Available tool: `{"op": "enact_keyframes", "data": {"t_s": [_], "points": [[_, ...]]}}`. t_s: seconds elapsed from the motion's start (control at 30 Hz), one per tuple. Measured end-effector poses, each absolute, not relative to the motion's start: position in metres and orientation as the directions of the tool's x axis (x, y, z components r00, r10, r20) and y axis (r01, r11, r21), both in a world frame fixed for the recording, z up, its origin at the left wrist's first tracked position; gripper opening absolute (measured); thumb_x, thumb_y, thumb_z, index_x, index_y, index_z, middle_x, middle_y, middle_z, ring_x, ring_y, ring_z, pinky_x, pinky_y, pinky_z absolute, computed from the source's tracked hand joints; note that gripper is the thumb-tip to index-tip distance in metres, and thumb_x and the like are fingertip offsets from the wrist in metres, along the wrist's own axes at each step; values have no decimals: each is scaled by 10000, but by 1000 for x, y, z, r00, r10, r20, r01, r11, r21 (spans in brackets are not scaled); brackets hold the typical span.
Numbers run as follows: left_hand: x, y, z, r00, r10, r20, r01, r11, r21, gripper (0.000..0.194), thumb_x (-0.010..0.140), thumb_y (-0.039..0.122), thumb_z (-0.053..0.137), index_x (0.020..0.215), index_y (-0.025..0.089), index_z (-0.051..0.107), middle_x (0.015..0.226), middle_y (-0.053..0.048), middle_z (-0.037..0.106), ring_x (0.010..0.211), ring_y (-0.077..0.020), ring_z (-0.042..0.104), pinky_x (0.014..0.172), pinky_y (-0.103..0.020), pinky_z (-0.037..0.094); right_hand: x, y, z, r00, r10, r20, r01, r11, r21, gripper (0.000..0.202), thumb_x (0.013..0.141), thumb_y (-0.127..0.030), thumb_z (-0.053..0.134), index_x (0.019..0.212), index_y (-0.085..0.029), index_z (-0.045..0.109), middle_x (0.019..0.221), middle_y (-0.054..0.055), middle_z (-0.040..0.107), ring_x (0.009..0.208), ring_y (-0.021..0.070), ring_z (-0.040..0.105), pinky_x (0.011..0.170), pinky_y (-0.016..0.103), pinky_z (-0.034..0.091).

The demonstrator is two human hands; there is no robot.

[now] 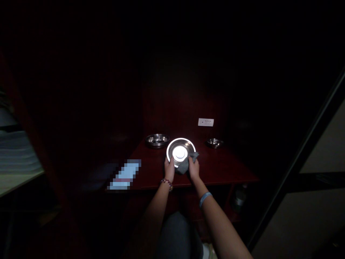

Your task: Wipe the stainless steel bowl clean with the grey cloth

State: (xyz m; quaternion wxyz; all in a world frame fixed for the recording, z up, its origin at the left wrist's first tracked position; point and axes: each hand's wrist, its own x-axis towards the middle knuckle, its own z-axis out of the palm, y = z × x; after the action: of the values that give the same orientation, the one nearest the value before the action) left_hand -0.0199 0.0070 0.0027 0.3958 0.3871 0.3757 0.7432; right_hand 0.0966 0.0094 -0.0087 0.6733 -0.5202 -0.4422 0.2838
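Observation:
A shiny steel bowl (172, 144) is held tilted toward me above the front of the dark red shelf (215, 169). My left hand (169, 169) grips its lower left rim, thumb on the inside. At the lower right rim, my right hand (194, 168) is closed on a grey cloth (183, 166), which it presses against the bowl. Part of the cloth hangs below the rim. The fingers behind the bowl are hidden.
Steel bowls (157, 141) stand at the back left of the shelf, and a smaller steel bowl (215, 143) at the back right. A white socket plate (206, 122) is on the back wall. A blurred-out bright rectangle (125, 175) shows at left. A bottle (239, 199) stands below.

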Motion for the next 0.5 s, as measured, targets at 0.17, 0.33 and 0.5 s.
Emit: {"op": "enact_keyframes", "data": {"t_s": [0.17,0.33,0.5], "points": [[-19,5,4,-378,879,291,-317,-418,851,384,811,317,601,1169,183,637,1208,-94,681,1139,-249,627,983,-327,484,97,9,-8,438,851,289,60,293,-954,345,815,-394,545,1018,-147,674,1042,116,736,992,251,682,867,314,500],[-18,2,6,-383,874,298,-326,-430,842,412,800,346,621,1178,183,635,1212,-107,679,1136,-258,631,984,-344,488,97,7,-7,444,846,297,52,306,-951,329,814,-394,556,1000,-153,681,1029,112,741,1000,259,682,859,319,503],[-18,1,8,-387,874,295,-334,-431,838,452,784,361,642,1201,189,627,1184,-108,690,1125,-264,635,983,-365,492,97,6,-6,445,846,295,53,303,-951,310,816,-391,563,977,-154,683,996,105,747,957,250,690,829,310,509]]}}
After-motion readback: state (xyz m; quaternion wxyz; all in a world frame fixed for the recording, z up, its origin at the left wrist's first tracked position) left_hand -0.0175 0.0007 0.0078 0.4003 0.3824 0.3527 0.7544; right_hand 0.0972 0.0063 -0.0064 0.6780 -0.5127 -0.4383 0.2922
